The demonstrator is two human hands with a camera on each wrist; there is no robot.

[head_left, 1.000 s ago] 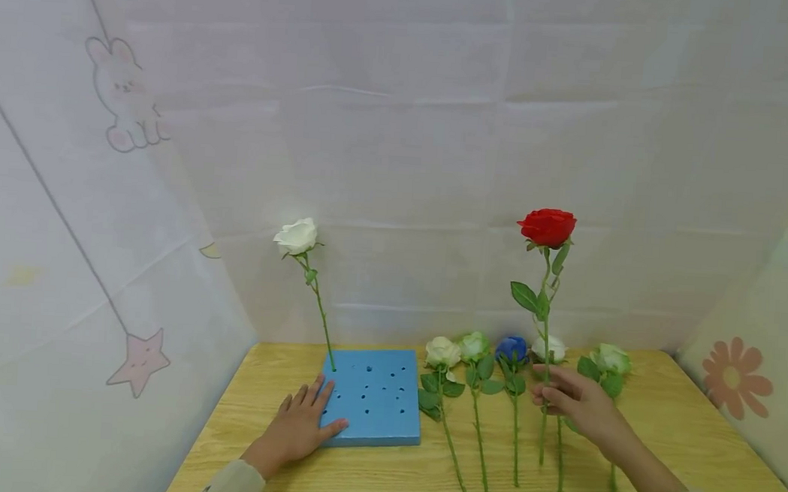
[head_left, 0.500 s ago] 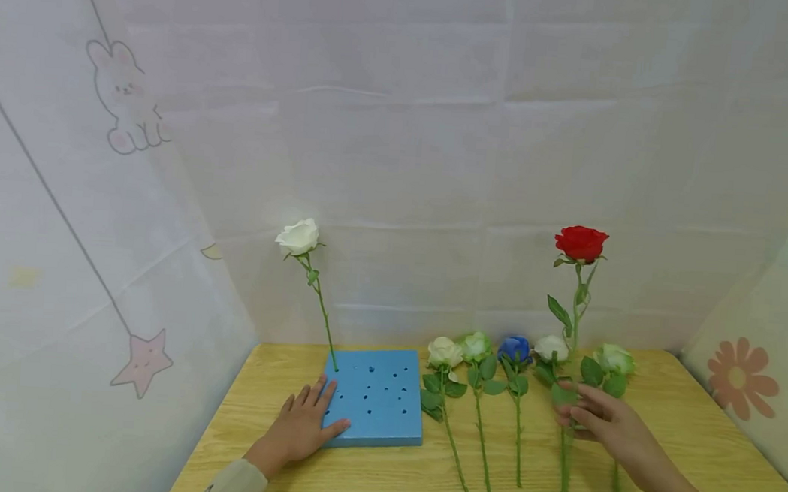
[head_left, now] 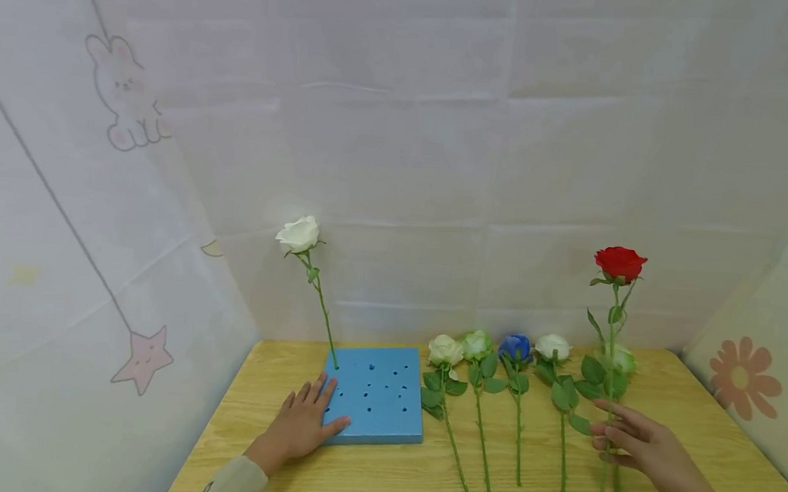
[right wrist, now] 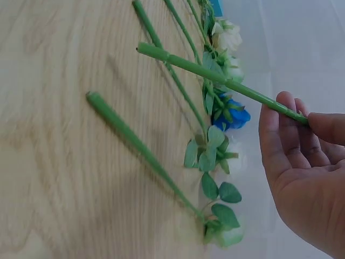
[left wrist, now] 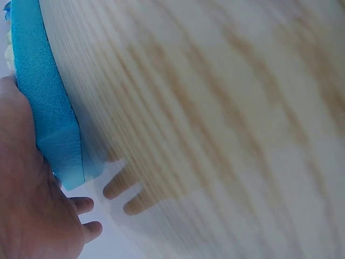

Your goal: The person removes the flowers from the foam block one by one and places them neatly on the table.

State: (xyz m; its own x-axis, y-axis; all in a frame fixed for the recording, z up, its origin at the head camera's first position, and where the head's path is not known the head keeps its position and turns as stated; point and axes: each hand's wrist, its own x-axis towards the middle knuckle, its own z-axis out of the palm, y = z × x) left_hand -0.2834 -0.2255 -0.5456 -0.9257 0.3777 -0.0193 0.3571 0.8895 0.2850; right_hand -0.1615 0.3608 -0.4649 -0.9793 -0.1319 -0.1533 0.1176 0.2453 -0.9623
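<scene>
A red rose (head_left: 620,264) stands upright in my right hand (head_left: 649,450), its stem pinched between thumb and fingers. In the right wrist view the bare lower stem (right wrist: 199,70) juts out from the right hand (right wrist: 307,156), above the table. My left hand (head_left: 298,424) lies with straight, spread fingers on the left edge of a blue foam block (head_left: 383,426) full of small holes. A white rose (head_left: 298,235) leans to the left, its stem in a hole near the block's back left corner. The left wrist view has the left hand (left wrist: 38,183) against the block's side (left wrist: 51,108).
Right of the block several roses lie in a row: a cream one (head_left: 445,351), a pale green one (head_left: 477,345), a blue one (head_left: 515,349), a white one (head_left: 553,347) and another green one (head_left: 622,359). A printed cloth wall (head_left: 412,164) stands behind the wooden table (head_left: 366,485).
My right hand has moved to the right with the red rose, which now stands lower, in front of the rightmost green rose. The left hand and the block have stayed in place.
</scene>
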